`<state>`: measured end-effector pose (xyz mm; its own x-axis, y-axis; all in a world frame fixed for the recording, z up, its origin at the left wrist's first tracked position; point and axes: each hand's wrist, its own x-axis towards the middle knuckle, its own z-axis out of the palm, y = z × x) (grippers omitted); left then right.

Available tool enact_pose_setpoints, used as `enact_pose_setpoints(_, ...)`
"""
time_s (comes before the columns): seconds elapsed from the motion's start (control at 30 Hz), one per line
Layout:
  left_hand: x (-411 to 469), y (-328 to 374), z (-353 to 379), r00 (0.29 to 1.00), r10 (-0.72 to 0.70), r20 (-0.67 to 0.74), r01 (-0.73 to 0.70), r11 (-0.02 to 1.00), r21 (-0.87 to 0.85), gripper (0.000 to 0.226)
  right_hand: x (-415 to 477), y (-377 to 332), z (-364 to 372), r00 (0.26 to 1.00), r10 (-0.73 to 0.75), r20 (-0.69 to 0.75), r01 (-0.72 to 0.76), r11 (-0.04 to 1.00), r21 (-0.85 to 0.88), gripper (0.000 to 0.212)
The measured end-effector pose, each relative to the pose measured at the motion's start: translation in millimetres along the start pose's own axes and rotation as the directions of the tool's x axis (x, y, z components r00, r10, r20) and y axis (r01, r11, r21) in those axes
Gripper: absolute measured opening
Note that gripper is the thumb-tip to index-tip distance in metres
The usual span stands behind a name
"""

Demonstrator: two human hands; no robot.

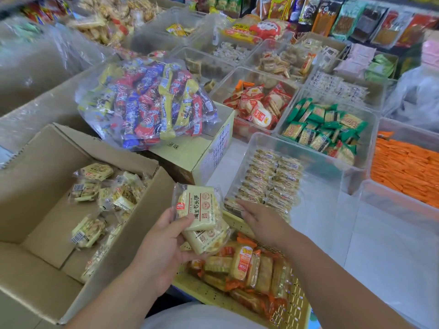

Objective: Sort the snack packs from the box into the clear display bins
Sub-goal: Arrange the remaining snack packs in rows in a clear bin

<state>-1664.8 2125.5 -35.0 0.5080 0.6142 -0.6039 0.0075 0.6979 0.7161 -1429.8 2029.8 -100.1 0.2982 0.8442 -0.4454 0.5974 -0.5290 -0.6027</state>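
My left hand (159, 248) grips two or three pale yellow snack packs (202, 212) stacked together, held between the open cardboard box (142, 224) and the clear bin (325, 176). More of the same packs (95, 188) lie loose in the bottom of that box at the left. The clear bin holds neat rows of these packs (270, 181). My right hand (259, 219) reaches with straight fingers to the bin's near edge and touches the nearest row, holding nothing.
A yellow perforated basket (213, 295) of orange-wrapped biscuits sits below my hands. A big clear bag of mixed candy (147, 100) lies on a closed carton (197, 153). Other clear bins hold green packs (325, 124), red-and-white crackers (259, 103) and orange sticks (403, 167).
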Motion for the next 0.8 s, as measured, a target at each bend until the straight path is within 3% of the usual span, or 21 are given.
enact_pose_setpoints(0.13, -5.5, 5.9, 4.0, 0.999, -0.005, 0.042, 0.005, 1.000, 0.002, 0.022, -14.5, -2.0, -3.2, 0.998, -0.032, -0.049, 0.033, 0.999, 0.021, 0.055)
enact_pose_setpoints(0.33, -14.0, 12.9, 7.1, 0.993, 0.040, 0.111, -0.052, 0.992, 0.112, 0.028, -53.0, -18.5, -7.0, 0.963, -0.142, -0.228, 0.158, 0.986, 0.056, 0.046)
enact_pose_setpoints(0.5, -15.9, 11.0, 14.9, 0.984, 0.135, 0.112, -0.161, 0.949, 0.271, 0.024, -83.2, -41.0, -10.1, 0.915, -0.055, -0.399, 0.210, 0.911, 0.355, 0.033)
enact_pose_setpoints(0.57, -18.2, 10.2, 20.7, 0.974, 0.163, 0.155, -0.206, 0.922, 0.328, 0.024, -92.6, -54.3, -9.4, 0.902, -0.032, -0.430, 0.249, 0.854, 0.457, 0.037)
enact_pose_setpoints(0.63, -19.5, 7.4, 25.9, 0.959, 0.212, 0.190, -0.272, 0.875, 0.400, 0.024, -98.7, -67.4, -7.1, 0.928, -0.024, -0.373, 0.244, 0.796, 0.554, 0.047)
enact_pose_setpoints(0.7, -20.8, 3.1, 30.4, 0.944, 0.275, 0.181, -0.329, 0.796, 0.509, 0.047, -101.8, -78.9, -4.1, 0.958, -0.018, -0.285, 0.193, 0.779, 0.597, 0.061)
enact_pose_setpoints(0.8, -21.9, -1.4, 36.4, 0.887, 0.426, 0.177, -0.424, 0.602, 0.677, 0.067, -101.6, -90.3, -0.8, 0.970, -0.038, -0.239, 0.188, 0.739, 0.647, 0.072)
